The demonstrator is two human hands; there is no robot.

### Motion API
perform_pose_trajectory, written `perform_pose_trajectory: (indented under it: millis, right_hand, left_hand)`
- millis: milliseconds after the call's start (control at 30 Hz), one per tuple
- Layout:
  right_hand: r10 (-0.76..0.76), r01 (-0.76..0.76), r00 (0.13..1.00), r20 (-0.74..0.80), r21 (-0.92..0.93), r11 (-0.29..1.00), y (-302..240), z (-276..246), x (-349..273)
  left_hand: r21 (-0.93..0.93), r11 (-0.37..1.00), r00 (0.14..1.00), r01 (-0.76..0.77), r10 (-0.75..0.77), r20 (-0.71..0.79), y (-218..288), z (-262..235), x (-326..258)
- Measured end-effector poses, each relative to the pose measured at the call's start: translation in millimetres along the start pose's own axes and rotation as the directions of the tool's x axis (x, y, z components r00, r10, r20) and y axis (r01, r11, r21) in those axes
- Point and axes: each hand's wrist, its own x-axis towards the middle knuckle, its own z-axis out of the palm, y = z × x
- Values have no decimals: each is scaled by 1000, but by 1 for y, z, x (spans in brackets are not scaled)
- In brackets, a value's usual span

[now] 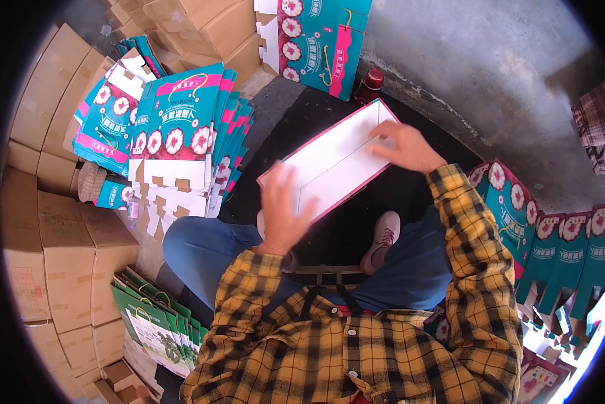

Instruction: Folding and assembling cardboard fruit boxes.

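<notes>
An uncovered long carton [336, 161] with a white inside and red-pink edges lies slanted in front of me, above a black mat. At its lower left end is my left hand [282, 212], slightly blurred, with its fingers spread across the end. My right hand [410, 147] reaches over the upper right end. Its fingers are bent over the wall into the carton; the outside of that grip is hidden.
Flat teal-and-pink cartons [174, 121] stack at the left, beside brown boxes [67, 256]. Green carrier bags [158, 323] stand lower left. A dark red jar [370, 86] is near the wall. More teal cartons [565, 249] line the right. My shoes [383, 239] are below the carton.
</notes>
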Motion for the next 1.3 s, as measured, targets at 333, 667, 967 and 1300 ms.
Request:
perform_pose_trajectory:
  millis: [333, 667, 967, 1300]
  right_hand:
    - [616, -602, 759, 208, 585, 544, 109, 16, 4]
    - [479, -510, 797, 369, 836, 204, 109, 36, 5]
    - [502, -454, 830, 244, 819, 352, 86, 5, -1]
    - [353, -254, 929, 113, 888, 382, 51, 8, -21]
  left_hand:
    - [-677, -221, 303, 702, -768, 564, -116, 32, -24]
    - [-684, -423, 458, 594, -521, 720, -137, 50, -58]
    - [-861, 160, 588, 483, -788, 184, -67, 8, -16]
    - [-829, -125, 559, 545, -683, 470, -86, 15, -42]
